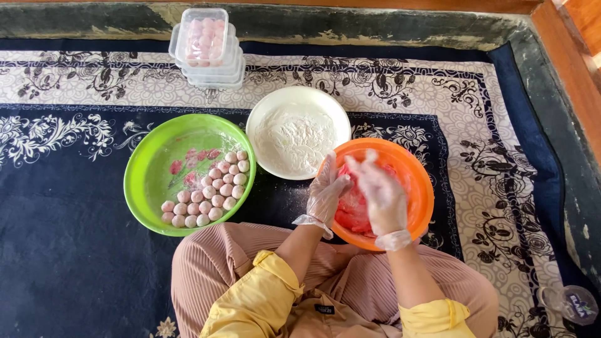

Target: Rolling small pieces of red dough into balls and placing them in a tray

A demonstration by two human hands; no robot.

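Both my hands wear thin clear plastic gloves and hover over an orange bowl [421, 188] that holds pink dough [352, 211]. My left hand [327, 191] is at the bowl's left rim, fingers curled toward the dough. My right hand [380, 193] is blurred above the dough, palm facing the left hand. Whether a piece of dough lies between the palms is hidden. A white bowl [298, 100] of white flour stands just beyond. A green tray [147, 181] to the left carries several small floured pink balls [210, 197].
A stack of clear lidded plastic boxes [206, 47] with pink balls inside stands at the far edge of the patterned dark blue and cream rug [75, 250]. A clear plastic cup [573, 303] lies at the lower right. A wooden floor edge [563, 44] runs along the right.
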